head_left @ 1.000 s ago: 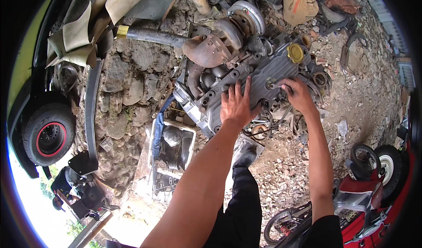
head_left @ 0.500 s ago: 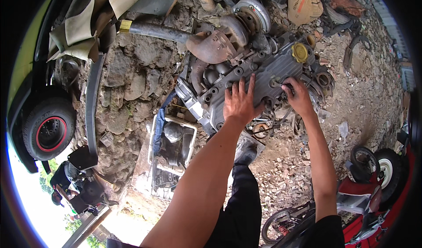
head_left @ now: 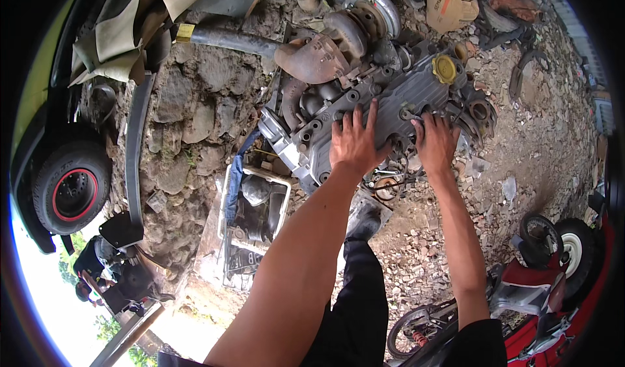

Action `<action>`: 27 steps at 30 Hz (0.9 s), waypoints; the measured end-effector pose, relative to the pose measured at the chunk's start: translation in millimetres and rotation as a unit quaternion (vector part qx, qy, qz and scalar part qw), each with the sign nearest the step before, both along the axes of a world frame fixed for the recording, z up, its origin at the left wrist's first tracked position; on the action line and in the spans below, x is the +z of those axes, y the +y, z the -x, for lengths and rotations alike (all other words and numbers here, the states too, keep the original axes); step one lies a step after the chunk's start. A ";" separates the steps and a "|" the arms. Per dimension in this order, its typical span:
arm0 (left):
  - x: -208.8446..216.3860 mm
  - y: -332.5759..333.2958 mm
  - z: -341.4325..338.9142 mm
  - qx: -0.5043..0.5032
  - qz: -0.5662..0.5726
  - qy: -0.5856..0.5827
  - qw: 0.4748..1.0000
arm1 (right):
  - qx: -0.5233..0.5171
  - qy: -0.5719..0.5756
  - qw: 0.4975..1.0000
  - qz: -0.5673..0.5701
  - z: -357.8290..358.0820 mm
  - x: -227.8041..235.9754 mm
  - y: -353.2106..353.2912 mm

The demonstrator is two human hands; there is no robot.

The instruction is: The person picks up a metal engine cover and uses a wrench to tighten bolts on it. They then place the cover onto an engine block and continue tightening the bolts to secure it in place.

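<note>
A grey ribbed valve cover (head_left: 398, 104) with a yellow oil cap (head_left: 444, 69) tops a greasy engine ahead of me. My left hand (head_left: 355, 142) lies on the cover's left part, fingers spread, holding nothing. At the cover's near right edge, my right hand (head_left: 436, 144) has its fingers curled over a small wrench (head_left: 407, 114). Only the wrench's ring end shows, seated on the cover left of my fingertips; the fingers hide the rest. A rusty exhaust manifold (head_left: 312, 61) and a turbocharger (head_left: 371, 19) sit on the engine's far side.
Left of my forearm stands a white-rimmed crate (head_left: 284, 220) of dark parts. A stone wall (head_left: 189, 113) runs at left, near a wheel with a red-ringed rim (head_left: 75, 194). Gravel (head_left: 514, 146) covers the ground at right, with a red motorcycle (head_left: 534, 282) lower right.
My right hand has gone from a pinch on the wrench to fingers laid over it, with the hand turned more upright. The wrench's ring end has shifted slightly. My left hand stays on the cover.
</note>
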State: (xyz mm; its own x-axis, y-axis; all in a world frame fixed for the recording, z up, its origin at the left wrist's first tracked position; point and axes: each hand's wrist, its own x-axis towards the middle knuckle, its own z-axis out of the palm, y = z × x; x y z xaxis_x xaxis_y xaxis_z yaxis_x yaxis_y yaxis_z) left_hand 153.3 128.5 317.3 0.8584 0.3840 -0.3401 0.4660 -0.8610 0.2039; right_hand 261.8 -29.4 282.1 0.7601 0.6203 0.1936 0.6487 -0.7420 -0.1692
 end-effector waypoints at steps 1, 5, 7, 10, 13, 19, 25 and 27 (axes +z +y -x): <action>0.8 0.7 0.8 0.001 -0.002 0.001 1.000 | -0.008 0.023 1.000 0.006 2.3 4.4 2.1; -0.1 -1.0 1.1 0.001 0.001 -0.001 1.000 | -0.011 0.030 0.999 0.031 1.3 13.8 3.3; -0.6 -1.8 -0.3 0.002 0.006 0.003 1.000 | -0.004 0.032 0.999 0.037 -1.0 8.3 0.4; -0.4 0.1 2.0 0.001 -0.002 -0.009 1.000 | 0.011 0.038 0.999 0.027 -5.2 5.4 2.1; -1.3 -1.3 2.2 -0.002 -0.006 -0.010 1.000 | 0.029 -0.005 1.000 0.001 -7.5 -1.9 -0.9; -2.0 -0.8 2.3 -0.005 -0.010 -0.007 1.000 | 0.016 0.010 1.000 0.008 -4.1 -4.8 1.2; -0.6 -0.9 3.6 -0.009 -0.032 -0.020 0.999 | 0.032 -0.001 0.999 -0.008 -8.7 -10.2 0.0; -1.4 -2.1 3.4 -0.009 -0.030 -0.015 0.999 | 0.022 0.005 1.000 -0.011 -5.9 -11.5 -0.5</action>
